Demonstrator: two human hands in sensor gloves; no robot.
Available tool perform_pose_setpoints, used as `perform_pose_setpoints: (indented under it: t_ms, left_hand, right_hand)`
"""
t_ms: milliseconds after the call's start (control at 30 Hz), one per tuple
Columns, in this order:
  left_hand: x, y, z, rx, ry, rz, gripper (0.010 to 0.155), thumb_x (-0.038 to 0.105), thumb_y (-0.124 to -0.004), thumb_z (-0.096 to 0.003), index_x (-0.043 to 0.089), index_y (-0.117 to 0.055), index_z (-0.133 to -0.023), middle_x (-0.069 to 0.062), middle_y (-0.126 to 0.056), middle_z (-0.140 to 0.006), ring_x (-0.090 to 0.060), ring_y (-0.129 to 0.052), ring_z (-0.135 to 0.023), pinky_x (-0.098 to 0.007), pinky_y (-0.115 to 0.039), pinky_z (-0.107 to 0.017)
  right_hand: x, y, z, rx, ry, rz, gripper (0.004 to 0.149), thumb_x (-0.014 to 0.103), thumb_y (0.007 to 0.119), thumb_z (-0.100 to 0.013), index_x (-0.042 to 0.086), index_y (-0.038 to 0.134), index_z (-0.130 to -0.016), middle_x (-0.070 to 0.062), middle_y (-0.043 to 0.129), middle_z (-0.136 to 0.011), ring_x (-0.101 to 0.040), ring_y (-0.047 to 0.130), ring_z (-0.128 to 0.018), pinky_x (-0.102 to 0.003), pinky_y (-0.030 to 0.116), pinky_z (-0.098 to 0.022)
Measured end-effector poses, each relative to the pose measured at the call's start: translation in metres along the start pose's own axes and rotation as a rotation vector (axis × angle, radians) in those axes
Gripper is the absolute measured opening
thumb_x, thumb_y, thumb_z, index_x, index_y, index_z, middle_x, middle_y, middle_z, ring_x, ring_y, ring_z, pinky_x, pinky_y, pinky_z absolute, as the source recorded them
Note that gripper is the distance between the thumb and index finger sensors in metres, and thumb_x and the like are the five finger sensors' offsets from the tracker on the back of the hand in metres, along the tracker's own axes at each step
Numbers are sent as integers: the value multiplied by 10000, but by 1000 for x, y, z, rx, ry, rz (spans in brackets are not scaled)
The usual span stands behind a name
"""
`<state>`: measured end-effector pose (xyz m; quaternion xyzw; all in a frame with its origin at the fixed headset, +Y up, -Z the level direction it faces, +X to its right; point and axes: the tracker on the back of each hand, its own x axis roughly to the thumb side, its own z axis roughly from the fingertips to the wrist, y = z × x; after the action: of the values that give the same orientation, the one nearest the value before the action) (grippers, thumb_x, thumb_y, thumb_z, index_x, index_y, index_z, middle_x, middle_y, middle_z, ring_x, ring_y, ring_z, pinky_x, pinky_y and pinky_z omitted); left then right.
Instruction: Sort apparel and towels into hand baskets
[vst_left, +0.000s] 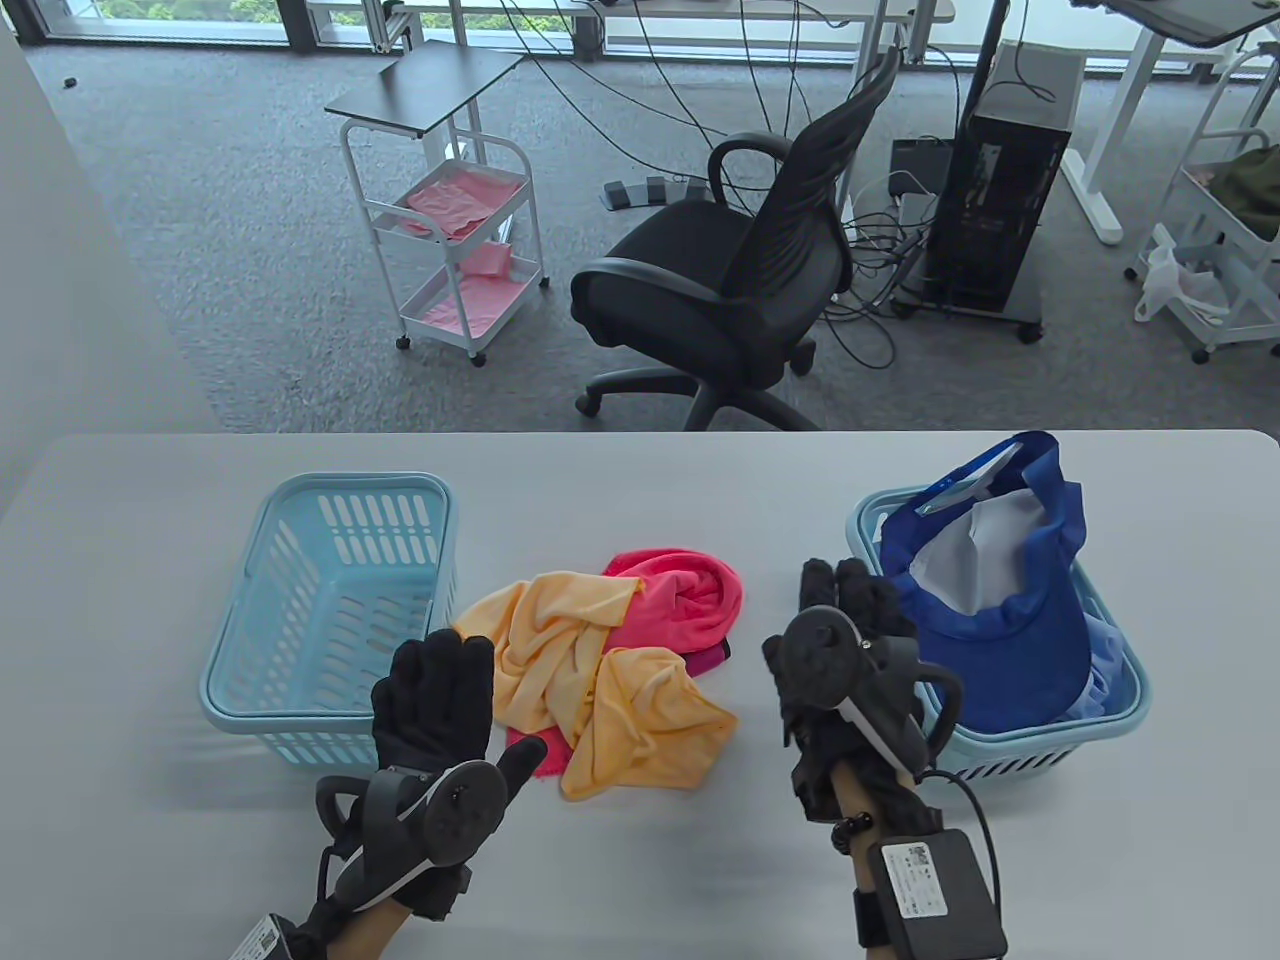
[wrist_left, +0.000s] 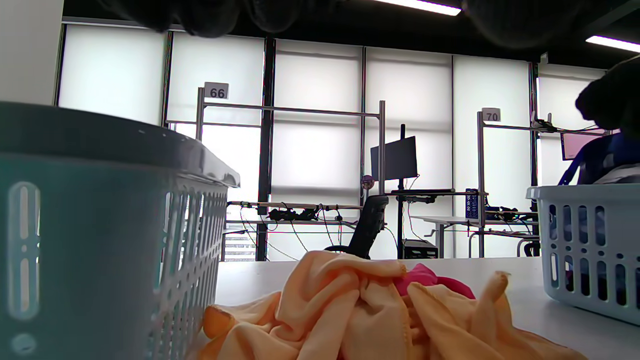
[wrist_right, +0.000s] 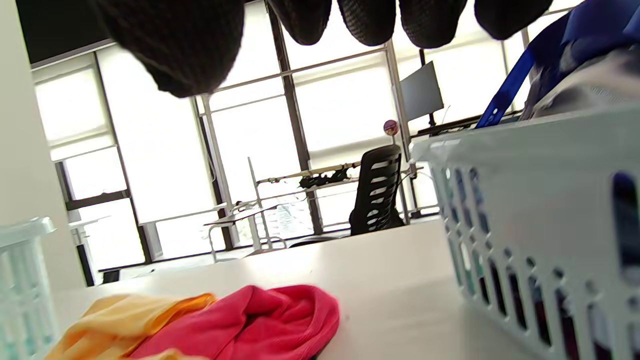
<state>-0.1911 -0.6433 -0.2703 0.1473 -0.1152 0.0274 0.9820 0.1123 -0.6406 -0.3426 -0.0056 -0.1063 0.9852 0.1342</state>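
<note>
An orange towel (vst_left: 600, 670) (wrist_left: 360, 310) (wrist_right: 125, 312) lies crumpled mid-table, partly over a pink towel (vst_left: 680, 595) (wrist_left: 430, 280) (wrist_right: 250, 322). The left light-blue basket (vst_left: 330, 610) (wrist_left: 100, 240) holds nothing I can see. The right basket (vst_left: 1040, 745) (wrist_left: 585, 245) (wrist_right: 540, 240) holds a blue garment with white lining (vst_left: 1000, 590) (wrist_right: 575, 55). My left hand (vst_left: 450, 700) hovers open, fingers spread, just left of the orange towel. My right hand (vst_left: 850, 610) hangs relaxed between the towels and the right basket, holding nothing.
Beyond the table's far edge stand a black office chair (vst_left: 740, 270), a white cart with pink cloths (vst_left: 460, 240) and a computer tower (vst_left: 1000, 210). Bare tabletop (vst_left: 640, 470) lies behind the baskets and along the front.
</note>
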Motion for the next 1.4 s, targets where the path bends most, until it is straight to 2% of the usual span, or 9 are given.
perform_pose_setpoints:
  t_ms: [100, 267, 467, 600, 800, 1000, 1100, 1233, 1400]
  left_hand:
    - [0, 0, 0, 5, 1, -1, 921, 632, -618, -474, 112, -250, -1139, -298, -330, -1177, -615, -482, -1059, -692, -502, -745]
    - [2, -1, 1, 2, -5, -3, 905, 627, -617, -477, 115, -276, -1139, -304, -338, -1174, -612, -487, -1059, -690, -506, -744]
    - [22, -5, 4, -18, -67, -5, 898, 627, -631, -475, 142, -274, -1142, -293, -338, -1178, -603, -498, -1061, -687, -515, -745]
    - [42, -13, 0, -87, -124, -7, 865, 621, -656, -470, 193, -318, -1141, -238, -361, -1190, -530, -514, -1090, -664, -530, -756]
    - [78, -26, -28, -175, -216, -43, 902, 622, -705, -452, 205, -297, -1140, -198, -372, -1197, -492, -532, -1102, -634, -545, -770]
    - [106, -72, -71, -445, -264, -48, 927, 643, -708, -432, 245, -254, -1136, -165, -319, -1209, -474, -493, -1124, -612, -527, -797]
    - [116, -99, -82, -544, -281, -147, 915, 642, -710, -427, 266, -263, -1131, -132, -329, -1212, -436, -509, -1135, -608, -541, -801]
    - [121, -131, -88, -630, -289, -269, 905, 650, -696, -419, 282, -266, -1126, -93, -331, -1213, -403, -498, -1146, -593, -533, -813]
    - [120, -156, -92, -633, -270, -378, 861, 662, -653, -424, 315, -291, -1124, -20, -338, -1220, -355, -438, -1159, -609, -540, -819]
  right_hand:
    - [0, 31, 8, 39, -48, 11, 835, 461, 808, -381, 162, 395, -1044, -204, 349, -1090, -504, 406, -995, -676, 458, -704]
    - [-16, 58, 14, 44, -73, 54, 838, 466, 809, -373, 171, 398, -1040, -197, 338, -1090, -506, 382, -993, -679, 436, -703]
    - [-22, 56, 15, 42, -75, 70, 828, 468, 804, -381, 179, 396, -1041, -199, 318, -1092, -514, 350, -992, -681, 413, -704]
    - [-29, 59, 17, 65, -54, 59, 837, 469, 804, -382, 177, 382, -1044, -207, 302, -1091, -518, 339, -989, -681, 408, -703]
    - [-36, 60, 16, 83, -17, 41, 846, 474, 802, -384, 180, 366, -1048, -210, 271, -1092, -526, 311, -987, -686, 391, -703]
    - [-38, 60, 17, 81, 12, 41, 849, 469, 798, -389, 166, 355, -1048, -219, 270, -1088, -529, 321, -984, -687, 399, -701]
    - [-41, 60, 17, 80, 22, 11, 859, 471, 793, -393, 162, 334, -1050, -236, 260, -1084, -538, 325, -981, -688, 402, -700]
    - [-41, 59, 17, 79, 27, -3, 877, 468, 789, -395, 152, 296, -1048, -240, 239, -1081, -543, 316, -979, -689, 394, -700]
    - [-41, 61, 18, 77, 27, -3, 876, 468, 788, -395, 152, 298, -1049, -242, 231, -1080, -546, 315, -978, -690, 393, -700]
